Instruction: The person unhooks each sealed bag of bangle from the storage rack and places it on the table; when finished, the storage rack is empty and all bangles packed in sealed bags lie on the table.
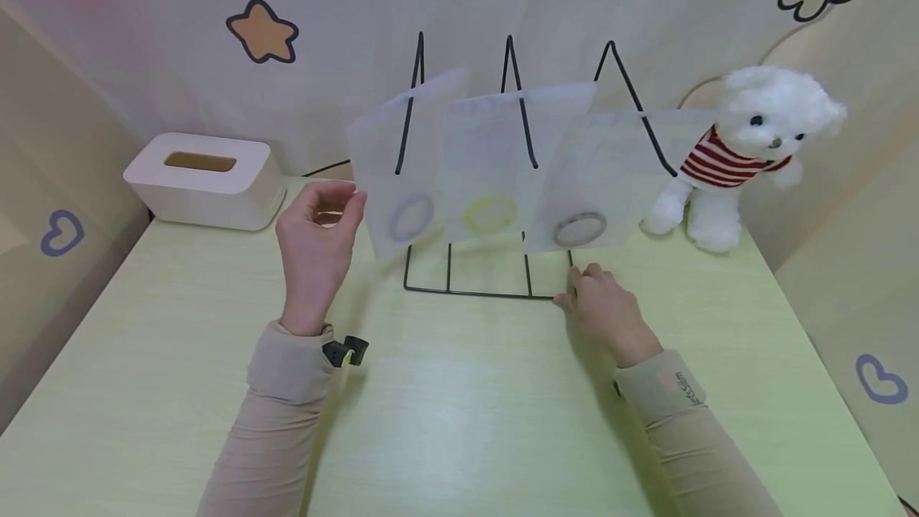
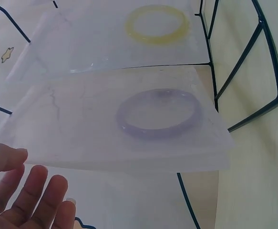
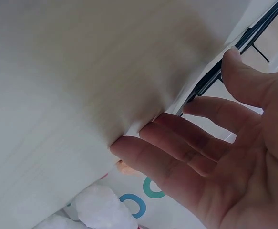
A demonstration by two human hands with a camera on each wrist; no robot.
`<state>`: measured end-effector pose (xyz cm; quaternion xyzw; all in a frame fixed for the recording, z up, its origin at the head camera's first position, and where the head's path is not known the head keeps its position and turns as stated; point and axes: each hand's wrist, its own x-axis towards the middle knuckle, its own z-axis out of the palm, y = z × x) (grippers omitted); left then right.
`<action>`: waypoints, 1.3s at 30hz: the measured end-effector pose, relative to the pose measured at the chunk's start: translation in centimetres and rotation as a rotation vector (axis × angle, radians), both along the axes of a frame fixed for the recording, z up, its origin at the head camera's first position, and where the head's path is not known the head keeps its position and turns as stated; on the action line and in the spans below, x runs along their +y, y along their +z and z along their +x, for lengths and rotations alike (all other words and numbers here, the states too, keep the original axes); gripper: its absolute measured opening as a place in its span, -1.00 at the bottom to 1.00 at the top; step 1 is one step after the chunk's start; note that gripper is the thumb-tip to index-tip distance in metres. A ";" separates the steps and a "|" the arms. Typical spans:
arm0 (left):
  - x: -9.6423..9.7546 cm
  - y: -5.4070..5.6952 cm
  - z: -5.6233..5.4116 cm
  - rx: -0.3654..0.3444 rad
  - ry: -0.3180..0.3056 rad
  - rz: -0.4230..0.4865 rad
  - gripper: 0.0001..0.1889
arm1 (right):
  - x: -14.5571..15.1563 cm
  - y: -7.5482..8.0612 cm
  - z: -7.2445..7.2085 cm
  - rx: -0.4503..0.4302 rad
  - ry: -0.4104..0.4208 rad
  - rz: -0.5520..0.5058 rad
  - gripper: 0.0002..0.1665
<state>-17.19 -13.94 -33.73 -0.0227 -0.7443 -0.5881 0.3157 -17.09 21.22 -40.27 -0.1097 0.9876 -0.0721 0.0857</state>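
My left hand (image 1: 316, 238) pinches the near edge of a frosted clear bag (image 2: 81, 138) between thumb and fingertip. Inside that bag is a pale purple bangle (image 2: 120, 117). The bag hangs on the left prong of a black wire rack (image 1: 481, 293). Two similar bags hang on the other prongs: one with a yellow bangle (image 1: 470, 218), one with a brownish-grey bangle (image 1: 574, 242). Low at the rack's right front corner, my right hand (image 1: 606, 309) grips the base wire, thumb and forefinger on either side of it; the other fingertips touch the tabletop.
A white tissue box (image 1: 208, 194) stands at the back left of the table (image 1: 445, 405). To the right of the rack, a white plush bear (image 1: 714, 218) in a red striped top sits close to the right-hand bag. Behind everything hangs a patterned cloth (image 1: 345, 14).
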 end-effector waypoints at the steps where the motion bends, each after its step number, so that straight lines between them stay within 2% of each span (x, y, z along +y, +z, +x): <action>1: 0.0 0.0 0.0 0.002 0.003 -0.002 -0.83 | 0.0 0.0 0.0 0.001 0.000 0.000 -0.37; 8: 0.0 0.0 0.0 0.000 0.006 -0.014 -0.78 | 0.0 0.0 0.0 -0.004 -0.006 -0.004 -0.38; 22: 0.0 0.0 -0.1 -0.026 -0.038 -0.015 -0.73 | -0.1 0.3 0.0 -0.008 -0.005 -0.013 -0.42; 39: 0.2 0.3 0.2 -0.021 -0.054 0.005 -0.75 | -0.1 0.4 0.1 -0.010 -0.009 -0.011 -0.37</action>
